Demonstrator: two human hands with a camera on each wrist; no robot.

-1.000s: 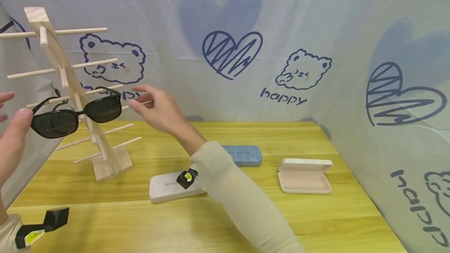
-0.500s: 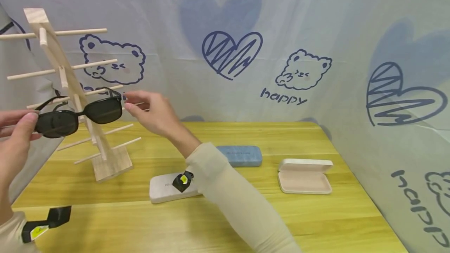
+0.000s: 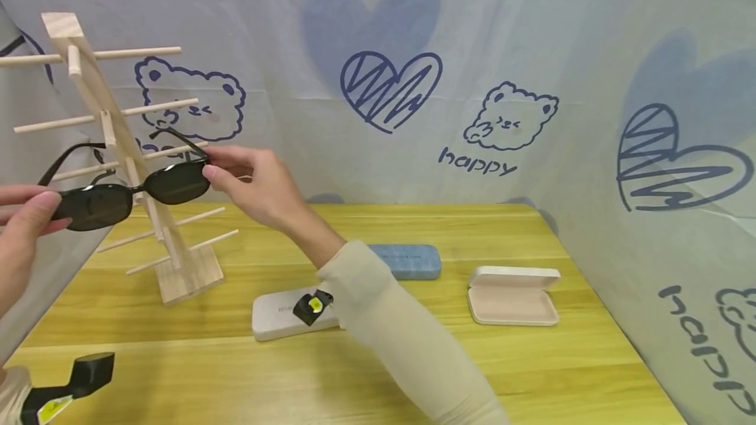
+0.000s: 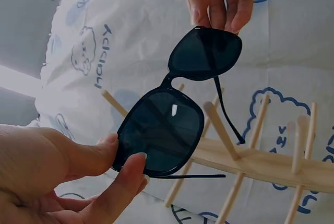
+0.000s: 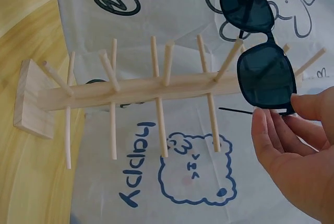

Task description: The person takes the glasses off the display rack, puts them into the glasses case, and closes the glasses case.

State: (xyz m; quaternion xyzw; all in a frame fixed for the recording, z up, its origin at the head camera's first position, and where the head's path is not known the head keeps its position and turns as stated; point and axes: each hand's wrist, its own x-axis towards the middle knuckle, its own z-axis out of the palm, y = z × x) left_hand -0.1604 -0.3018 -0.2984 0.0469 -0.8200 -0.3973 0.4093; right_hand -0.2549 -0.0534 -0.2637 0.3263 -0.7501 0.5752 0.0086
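Black sunglasses (image 3: pixel 177 183) with dark lenses are held by both hands in front of a wooden peg rack (image 3: pixel 94 80), at the left of the head view. My left hand (image 3: pixel 20 231) pinches their left outer corner between thumb and fingers. At the opposite corner, my right hand (image 3: pixel 260 185) pinches the frame by the hinge. The temples are unfolded and extend back toward the rack. In the left wrist view, the sunglasses (image 4: pixel 164 127) overlap the pegs, and one temple (image 4: pixel 227 114) reaches past the post. The right wrist view shows the right thumb and fingers (image 5: pixel 308 135) at the lens edge.
A white glasses case (image 3: pixel 274 317), closed, lies mid-table, partly behind the right forearm. Behind it is a blue case (image 3: pixel 419 262), and to the right an open white case (image 3: pixel 514 307). The rack's square base (image 3: pixel 191 277) stands on the wooden table. Printed cloth hangs behind.
My left fingers have closed on the left corner of the sunglasses. My right hand has moved left and now pinches the other corner. The temples have tilted upward, above the peg.
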